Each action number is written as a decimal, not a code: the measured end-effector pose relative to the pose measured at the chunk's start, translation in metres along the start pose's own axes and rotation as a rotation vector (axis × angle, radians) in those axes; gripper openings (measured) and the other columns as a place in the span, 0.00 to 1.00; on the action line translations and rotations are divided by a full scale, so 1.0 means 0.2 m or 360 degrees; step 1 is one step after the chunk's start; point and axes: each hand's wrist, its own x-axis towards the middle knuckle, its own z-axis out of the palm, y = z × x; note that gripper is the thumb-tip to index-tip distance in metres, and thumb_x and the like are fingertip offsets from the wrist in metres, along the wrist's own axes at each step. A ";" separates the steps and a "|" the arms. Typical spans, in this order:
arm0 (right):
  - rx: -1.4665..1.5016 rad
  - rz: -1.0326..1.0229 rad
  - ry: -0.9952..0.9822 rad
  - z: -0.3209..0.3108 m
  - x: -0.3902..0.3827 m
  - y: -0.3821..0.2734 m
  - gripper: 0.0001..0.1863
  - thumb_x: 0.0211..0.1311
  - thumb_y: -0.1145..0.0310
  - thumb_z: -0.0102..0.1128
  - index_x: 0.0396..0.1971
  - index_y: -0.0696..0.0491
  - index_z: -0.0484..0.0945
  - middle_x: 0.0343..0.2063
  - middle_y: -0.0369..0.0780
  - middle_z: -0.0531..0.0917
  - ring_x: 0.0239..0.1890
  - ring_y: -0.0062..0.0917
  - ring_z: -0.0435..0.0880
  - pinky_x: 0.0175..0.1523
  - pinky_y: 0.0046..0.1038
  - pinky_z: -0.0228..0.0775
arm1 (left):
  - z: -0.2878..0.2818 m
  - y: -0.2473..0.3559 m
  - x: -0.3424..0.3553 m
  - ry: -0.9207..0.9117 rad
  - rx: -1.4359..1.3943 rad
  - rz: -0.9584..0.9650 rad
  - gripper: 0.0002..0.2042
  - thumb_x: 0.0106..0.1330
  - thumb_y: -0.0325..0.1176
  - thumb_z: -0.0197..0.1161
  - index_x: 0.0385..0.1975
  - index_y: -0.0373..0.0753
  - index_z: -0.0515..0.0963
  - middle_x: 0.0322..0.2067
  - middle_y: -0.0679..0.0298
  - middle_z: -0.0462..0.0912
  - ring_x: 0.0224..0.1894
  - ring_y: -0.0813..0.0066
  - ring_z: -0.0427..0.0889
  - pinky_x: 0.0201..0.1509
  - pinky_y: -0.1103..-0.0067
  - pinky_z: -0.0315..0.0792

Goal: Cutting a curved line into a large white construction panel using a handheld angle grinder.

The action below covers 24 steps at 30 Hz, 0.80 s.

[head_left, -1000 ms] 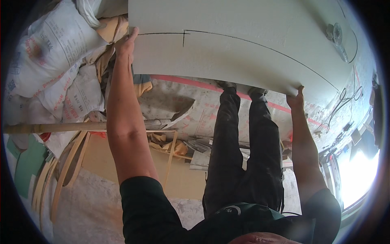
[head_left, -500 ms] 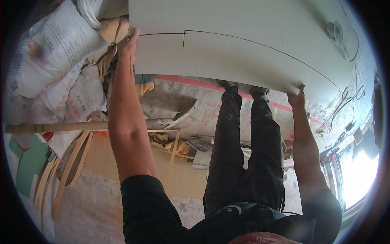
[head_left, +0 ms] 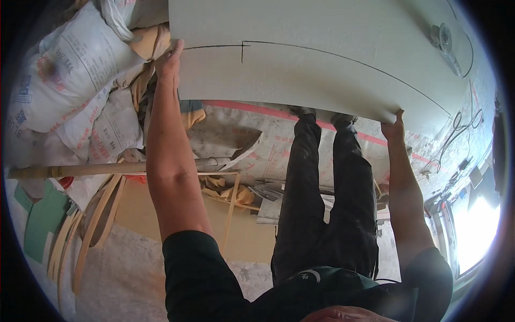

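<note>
A large pale grey-green board (head_left: 322, 32) spans the upper part of the head view, with a dark line drawn along it and a short cross mark on that line. At its left edge my left hand (head_left: 169, 63) is closed on the board, thumb on top. My right hand (head_left: 394, 129) grips the near edge toward the right, thumb over the top face and fingers hidden beneath. On the board's far right lies an angle grinder (head_left: 445, 45) with a round disc and a cord.
White printed sacks (head_left: 75, 64) are heaped on the left. A long round pole (head_left: 80, 170) lies below them, with wooden strips (head_left: 96, 231) and green sheet pieces (head_left: 40, 225) nearby. A loose cable (head_left: 458, 129) curls at the right. A bright window (head_left: 477, 231) stands lower right.
Almost nothing differs. The view has shifted very slightly; both hands keep their places on the board.
</note>
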 end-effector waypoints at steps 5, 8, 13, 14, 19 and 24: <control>-0.0155 -0.0054 -0.0150 -0.12 0.09 -0.09 0.26 0.75 0.47 0.44 0.59 0.52 0.70 0.59 0.40 0.75 0.62 0.35 0.72 0.69 0.40 0.64 | 0.07 0.03 0.00 -0.0032 0.0050 0.0048 0.37 0.62 0.60 0.66 0.51 0.25 0.78 0.52 0.50 0.82 0.55 0.64 0.79 0.59 0.73 0.69; 0.0034 0.0016 -0.0003 -0.01 0.00 -0.01 0.26 0.74 0.48 0.46 0.59 0.52 0.71 0.58 0.40 0.76 0.62 0.34 0.72 0.69 0.39 0.64 | 0.01 0.02 -0.02 0.0034 0.0121 0.0073 0.37 0.61 0.60 0.65 0.52 0.25 0.78 0.52 0.49 0.82 0.55 0.63 0.79 0.60 0.72 0.68; 0.0113 0.0041 0.0012 -0.01 0.00 -0.02 0.25 0.73 0.49 0.50 0.59 0.52 0.71 0.58 0.39 0.76 0.61 0.34 0.73 0.68 0.38 0.65 | 0.02 -0.01 0.01 0.0022 -0.0021 0.0044 0.38 0.62 0.61 0.65 0.55 0.25 0.76 0.55 0.50 0.80 0.57 0.62 0.77 0.63 0.71 0.66; 0.0115 0.0040 0.0014 -0.01 0.01 -0.02 0.25 0.73 0.49 0.50 0.59 0.52 0.71 0.58 0.39 0.76 0.61 0.34 0.73 0.68 0.38 0.65 | 0.02 -0.01 0.02 0.0020 -0.0020 0.0045 0.38 0.62 0.61 0.65 0.55 0.25 0.76 0.55 0.50 0.80 0.57 0.62 0.77 0.63 0.71 0.66; 0.0132 0.0057 -0.0077 -0.08 0.05 -0.03 0.26 0.73 0.48 0.50 0.59 0.51 0.71 0.57 0.39 0.77 0.61 0.35 0.73 0.69 0.38 0.64 | 0.04 -0.01 0.00 -0.0050 -0.0022 0.0053 0.40 0.62 0.62 0.63 0.57 0.26 0.75 0.59 0.50 0.77 0.61 0.63 0.75 0.65 0.73 0.65; 0.0136 0.0066 -0.0018 -0.07 0.06 -0.04 0.25 0.71 0.47 0.52 0.57 0.50 0.73 0.56 0.38 0.77 0.60 0.35 0.74 0.68 0.41 0.65 | 0.03 -0.05 0.07 -0.0069 -0.0003 0.0022 0.40 0.61 0.62 0.64 0.58 0.27 0.74 0.58 0.50 0.78 0.62 0.62 0.74 0.66 0.72 0.64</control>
